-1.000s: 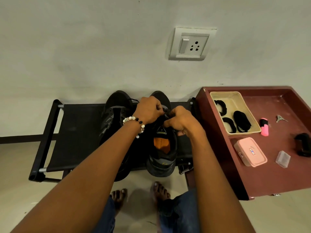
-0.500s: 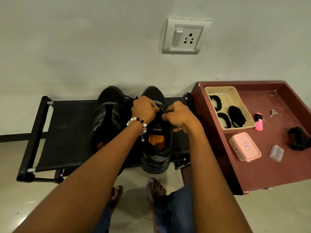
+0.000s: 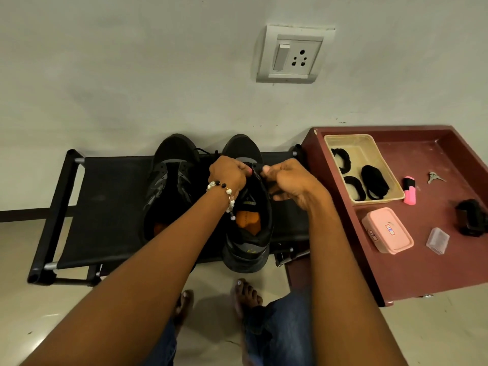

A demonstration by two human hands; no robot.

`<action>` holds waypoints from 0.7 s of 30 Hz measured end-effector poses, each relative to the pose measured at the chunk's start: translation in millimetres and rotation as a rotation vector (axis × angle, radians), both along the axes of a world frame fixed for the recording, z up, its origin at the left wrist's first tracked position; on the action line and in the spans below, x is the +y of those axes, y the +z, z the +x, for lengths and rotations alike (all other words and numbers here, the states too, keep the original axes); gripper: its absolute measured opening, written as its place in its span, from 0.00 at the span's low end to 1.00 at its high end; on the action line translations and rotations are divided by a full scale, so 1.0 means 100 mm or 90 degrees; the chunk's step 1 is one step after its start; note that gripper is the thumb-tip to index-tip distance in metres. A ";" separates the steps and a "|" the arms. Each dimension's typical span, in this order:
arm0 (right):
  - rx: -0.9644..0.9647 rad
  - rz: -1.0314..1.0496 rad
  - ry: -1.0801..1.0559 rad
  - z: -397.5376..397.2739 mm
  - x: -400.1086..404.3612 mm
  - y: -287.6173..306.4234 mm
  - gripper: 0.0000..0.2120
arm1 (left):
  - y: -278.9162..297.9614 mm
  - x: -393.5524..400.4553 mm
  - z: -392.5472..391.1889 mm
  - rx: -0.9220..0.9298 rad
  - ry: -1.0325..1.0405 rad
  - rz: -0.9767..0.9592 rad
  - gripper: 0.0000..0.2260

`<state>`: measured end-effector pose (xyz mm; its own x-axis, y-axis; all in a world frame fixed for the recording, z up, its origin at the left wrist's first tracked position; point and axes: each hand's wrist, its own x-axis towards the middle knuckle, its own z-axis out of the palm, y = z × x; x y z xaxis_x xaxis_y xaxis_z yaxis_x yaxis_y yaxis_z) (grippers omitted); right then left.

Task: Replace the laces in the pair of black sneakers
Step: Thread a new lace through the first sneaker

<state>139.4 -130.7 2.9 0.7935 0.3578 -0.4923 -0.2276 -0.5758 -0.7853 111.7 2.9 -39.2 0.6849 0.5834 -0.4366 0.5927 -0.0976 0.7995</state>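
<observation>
On the black folding stool (image 3: 105, 207) against the wall, the pair of black sneakers sits side by side, toes to the wall: L sneaker (image 3: 169, 186) untouched, R sneaker (image 3: 248, 233) under my hands, heel overhanging the stool's near edge. My left hand (image 3: 228, 173), w/ bead bracelet (image 3: 224, 192) at the wrist, is curled over the R sneaker's upper eyelet area; my right hand (image 3: 287, 183) faces it, fingers curled too. Between them a short black lace (image 3: 255, 167) end is pinched at the thumb tips. Which eyelet it sits in I can't tell; knuckles hide it.

Step in hand, as I judge it: working the lace through the R sneaker's eyelets, whether pulling out or feeding in isn't clear. To do it well:
- keep the lace tip pinched close to its end so it stays stiff;
- steady the eyelet flap w/ the other hand, no twisting;
- draw slack evenly, both sides same length;
- mind the heel overhang, so press down lightly, don't tug toward me.

Beside the stool, on the maroon tray table (image 3: 422, 260), a beige bin (image 3: 369, 149) holds coiled black laces (image 3: 373, 180), prob. the spares. Pink box (image 3: 386, 229) sits nearer me, pink highlighter (image 3: 409, 190) just beside the bin.
</observation>
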 end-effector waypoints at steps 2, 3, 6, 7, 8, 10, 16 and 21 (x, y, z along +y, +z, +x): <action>-0.080 0.013 -0.051 0.02 0.05 -0.09 0.08 | -0.02 -0.01 0.03 0.012 0.025 0.013 0.10; -0.121 0.001 -0.060 0.03 0.08 -0.14 0.06 | -0.04 -0.02 0.04 0.018 0.035 0.025 0.13; -0.184 -0.037 -0.088 0.08 0.16 -0.23 0.03 | -0.04 -0.05 0.04 0.036 0.063 0.065 0.16; -0.190 -0.043 -0.097 0.08 0.17 -0.25 0.02 | -0.05 -0.06 0.03 0.042 0.065 0.079 0.16; -0.191 -0.046 -0.106 0.09 0.18 -0.25 0.02 | -0.06 -0.06 0.03 0.047 0.066 0.090 0.16; -0.184 -0.046 -0.118 0.08 0.18 -0.25 0.04 | -0.08 -0.08 0.02 0.048 0.067 0.100 0.18; -0.181 -0.036 -0.121 0.09 0.17 -0.27 0.09 | -0.03 -0.04 0.00 0.020 0.040 0.051 0.14; -0.184 -0.105 -0.083 0.07 0.23 -0.21 0.11 | 0.10 0.01 -0.03 0.011 -0.078 0.100 0.04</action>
<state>146.7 -108.1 -17.6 0.9422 0.1794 -0.2831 -0.0886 -0.6813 -0.7267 108.9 3.8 -29.5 0.7481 0.5585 -0.3584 0.5820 -0.2928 0.7586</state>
